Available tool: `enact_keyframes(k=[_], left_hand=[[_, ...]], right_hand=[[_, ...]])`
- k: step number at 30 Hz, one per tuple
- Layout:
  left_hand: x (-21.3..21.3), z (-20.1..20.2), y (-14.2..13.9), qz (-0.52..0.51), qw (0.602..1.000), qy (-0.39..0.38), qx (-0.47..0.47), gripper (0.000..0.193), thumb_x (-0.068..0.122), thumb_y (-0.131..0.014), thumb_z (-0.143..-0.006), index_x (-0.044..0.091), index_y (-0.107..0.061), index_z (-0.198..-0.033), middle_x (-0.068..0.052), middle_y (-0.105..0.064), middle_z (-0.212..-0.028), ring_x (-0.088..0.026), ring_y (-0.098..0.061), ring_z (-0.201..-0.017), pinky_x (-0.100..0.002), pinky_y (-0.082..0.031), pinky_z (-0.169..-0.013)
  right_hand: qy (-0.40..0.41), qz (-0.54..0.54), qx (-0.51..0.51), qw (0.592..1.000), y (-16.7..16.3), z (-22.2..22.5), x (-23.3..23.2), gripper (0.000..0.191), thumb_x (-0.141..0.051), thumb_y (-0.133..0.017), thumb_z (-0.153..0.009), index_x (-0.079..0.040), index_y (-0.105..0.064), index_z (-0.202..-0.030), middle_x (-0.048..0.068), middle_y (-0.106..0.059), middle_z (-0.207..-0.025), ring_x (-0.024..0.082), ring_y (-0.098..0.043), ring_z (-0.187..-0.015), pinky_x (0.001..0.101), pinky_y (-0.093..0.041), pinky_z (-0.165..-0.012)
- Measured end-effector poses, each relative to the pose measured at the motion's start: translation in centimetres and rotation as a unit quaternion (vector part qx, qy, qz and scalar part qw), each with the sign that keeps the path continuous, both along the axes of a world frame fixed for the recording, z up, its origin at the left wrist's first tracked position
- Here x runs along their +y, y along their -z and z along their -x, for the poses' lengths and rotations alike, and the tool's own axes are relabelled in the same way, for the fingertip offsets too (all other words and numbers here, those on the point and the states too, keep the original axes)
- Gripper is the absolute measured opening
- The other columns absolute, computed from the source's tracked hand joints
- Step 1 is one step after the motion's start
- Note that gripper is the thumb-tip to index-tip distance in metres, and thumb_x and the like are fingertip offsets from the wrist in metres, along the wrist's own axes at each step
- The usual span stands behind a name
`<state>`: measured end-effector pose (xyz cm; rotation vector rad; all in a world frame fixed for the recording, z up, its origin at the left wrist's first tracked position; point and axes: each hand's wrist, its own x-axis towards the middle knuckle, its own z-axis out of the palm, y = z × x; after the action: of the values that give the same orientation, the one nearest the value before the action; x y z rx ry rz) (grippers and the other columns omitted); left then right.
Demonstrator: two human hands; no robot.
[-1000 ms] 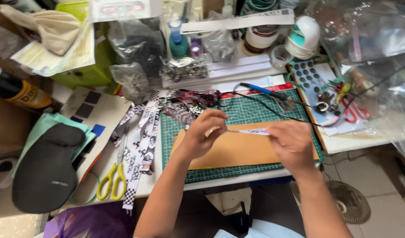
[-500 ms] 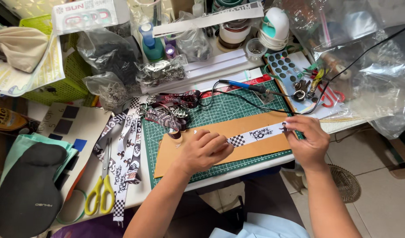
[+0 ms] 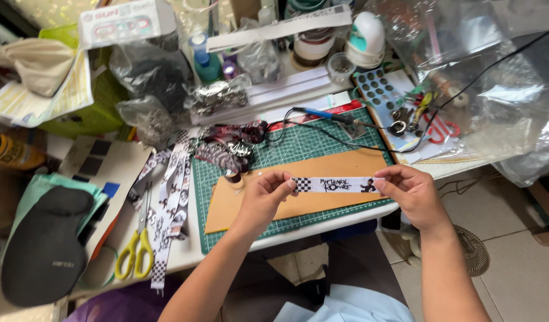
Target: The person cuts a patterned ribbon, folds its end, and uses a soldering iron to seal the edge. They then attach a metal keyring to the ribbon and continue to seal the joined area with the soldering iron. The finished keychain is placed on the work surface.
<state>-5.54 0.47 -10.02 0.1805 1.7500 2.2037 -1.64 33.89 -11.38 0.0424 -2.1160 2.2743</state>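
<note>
Yellow-handled scissors lie far left; left hand and right hand each pinch one end of the printed ribbon strip, stretched taut over the tan board on the green cutting mat; risk: uneven pull twists or slips it; clear bags right, contents unclear.

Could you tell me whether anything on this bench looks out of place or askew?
Nothing looks damaged or spilled. The left hand and right hand hold the printed strip flat and level above the tan board. One oddity: patterned ribbons trail off the green cutting mat and hang over the table edge beside the yellow scissors.
</note>
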Motion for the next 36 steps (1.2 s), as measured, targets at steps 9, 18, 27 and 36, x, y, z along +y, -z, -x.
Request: enact_keyframes(k=[9,18,27,36], left_hand=[[-2.1,-1.2,1.0,0.015,0.999,-0.05,-0.016,0.012,0.014,-0.069,-0.097,0.002,-0.068,-0.102,-0.002,-0.072,-0.089,-0.009,-0.068,-0.082,-0.025,-0.049,-0.071],[-2.4,-1.7,1.0,0.017,0.998,-0.059,-0.01,0.012,0.012,-0.069,-0.097,0.001,-0.07,-0.103,-0.004,-0.074,-0.091,-0.01,-0.069,-0.083,-0.025,-0.05,-0.071],[2.1,-7.3,-5.8,0.375,0.764,-0.088,0.518,0.026,0.004,-0.067,-0.084,0.004,-0.064,-0.11,-0.01,-0.069,-0.106,-0.029,-0.067,-0.104,-0.042,-0.052,-0.091],[-0.8,-9.4,-7.4,0.343,0.778,-0.209,0.483,0.027,0.0,-0.07,-0.088,0.01,-0.065,-0.112,-0.007,-0.063,-0.113,-0.028,-0.066,-0.105,-0.04,-0.054,-0.089]], right_hand=[[-0.058,-0.007,0.004,0.998,0.7,0.6,-1.1,0.025,0.0,-0.069,-0.093,0.005,-0.069,-0.118,0.006,-0.071,-0.093,0.01,-0.067,-0.08,0.0219,-0.053,-0.071],[-0.063,-0.051,-0.002,0.997,-0.4,0.7,-2.5,0.027,-0.001,-0.069,-0.093,0.004,-0.069,-0.12,0.006,-0.071,-0.095,0.01,-0.065,-0.084,0.0222,-0.052,-0.075],[-0.089,-0.251,0.333,0.905,-4.8,-1.1,-11.8,0.035,0.01,-0.07,-0.078,0.002,-0.068,-0.112,0.016,-0.072,-0.107,0.024,-0.066,-0.104,0.0325,-0.05,-0.092],[-0.102,-0.164,0.289,0.938,-5.1,-1.3,-15.1,0.02,0.01,-0.073,-0.088,-0.002,-0.073,-0.104,0.009,-0.074,-0.1,0.015,-0.072,-0.087,0.0238,-0.058,-0.073]])
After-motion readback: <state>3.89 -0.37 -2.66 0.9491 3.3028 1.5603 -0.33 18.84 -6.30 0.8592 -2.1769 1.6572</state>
